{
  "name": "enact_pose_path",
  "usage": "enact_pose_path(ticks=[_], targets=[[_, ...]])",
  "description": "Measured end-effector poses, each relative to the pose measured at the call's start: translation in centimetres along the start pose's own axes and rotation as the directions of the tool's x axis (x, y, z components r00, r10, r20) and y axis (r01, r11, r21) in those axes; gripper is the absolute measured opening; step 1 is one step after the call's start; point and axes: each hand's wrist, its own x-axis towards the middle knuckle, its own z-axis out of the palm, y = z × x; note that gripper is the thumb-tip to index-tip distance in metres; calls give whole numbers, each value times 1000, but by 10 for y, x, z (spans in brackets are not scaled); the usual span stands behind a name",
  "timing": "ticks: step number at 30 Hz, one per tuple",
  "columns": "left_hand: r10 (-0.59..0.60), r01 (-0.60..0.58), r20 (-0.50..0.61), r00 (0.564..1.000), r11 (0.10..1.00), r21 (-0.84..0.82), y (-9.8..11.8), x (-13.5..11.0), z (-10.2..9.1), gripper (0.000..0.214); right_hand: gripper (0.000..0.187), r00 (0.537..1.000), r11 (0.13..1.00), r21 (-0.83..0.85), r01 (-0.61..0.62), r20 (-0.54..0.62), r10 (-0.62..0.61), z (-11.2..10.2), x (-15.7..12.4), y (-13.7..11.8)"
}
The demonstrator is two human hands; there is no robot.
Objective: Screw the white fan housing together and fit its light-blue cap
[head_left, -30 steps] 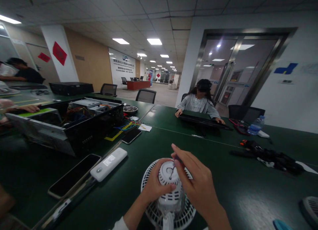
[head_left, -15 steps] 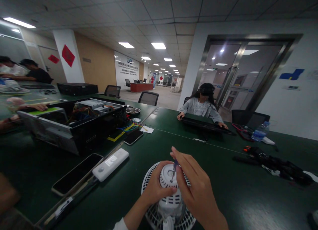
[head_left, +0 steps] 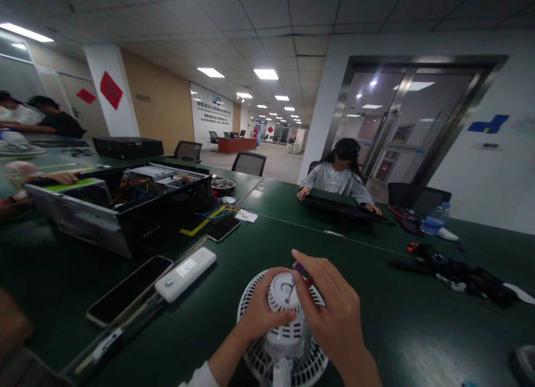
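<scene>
A white electric fan (head_left: 286, 332) lies face down on the green table (head_left: 217, 331), its rounded motor housing upward and its grille underneath. My left hand (head_left: 259, 313) is closed round the left side of the housing, with the thumb across the near side. In my right hand (head_left: 334, 309) is a small screwdriver (head_left: 301, 270) with a dark purplish handle, pinched between thumb and fingers. The thin shaft slants down to a hole in the top of the housing. Part of the handle is hidden by the fingers.
Left of the fan lie a white power strip (head_left: 186, 273), a large phone (head_left: 130, 289) and a smaller phone (head_left: 224, 229). An opened computer case (head_left: 167, 209) stands beyond them, with another person's hand (head_left: 62, 178) there. Opposite, a person (head_left: 340, 175) holds a black monitor (head_left: 346, 209).
My right hand's fingers have shifted and opened slightly around the screwdriver handle, which now leans more to the right. My left hand keeps its hold on the fan.
</scene>
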Motion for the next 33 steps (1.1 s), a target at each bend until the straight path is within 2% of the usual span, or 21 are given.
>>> enact_pose_path(ticks=[4,10,12,16,22,26,30,33], targets=[[-7,7,-4,1000,1000,-7,0,0,0,65,18,1000,997,-74,-28,-5,28,1,-1,4],[-16,17,22,1000,999,-43,2,0,0,63,36,994,999,10,-53,99,52,-5,-2,5],[-19,19,22,1000,999,-35,2,0,0,63,37,995,999,11,-45,91,44,-4,-2,6],[-16,16,3,1000,999,-31,1,1,-1,64,26,997,997,-60,-42,54,45,-2,-1,7],[-15,15,26,1000,1000,-21,2,1,-1,62,33,997,998,53,-41,72,37,-6,0,5],[-13,13,16,1000,1000,-15,1,1,-1,63,20,998,997,-51,-56,-9,56,-4,1,7],[-21,21,19,1000,1000,15,2,1,-1,63,37,993,996,11,-91,78,90,-6,1,5],[-25,25,25,999,1000,-14,3,1,-1,63,44,988,993,91,-76,143,63,-7,0,4]])
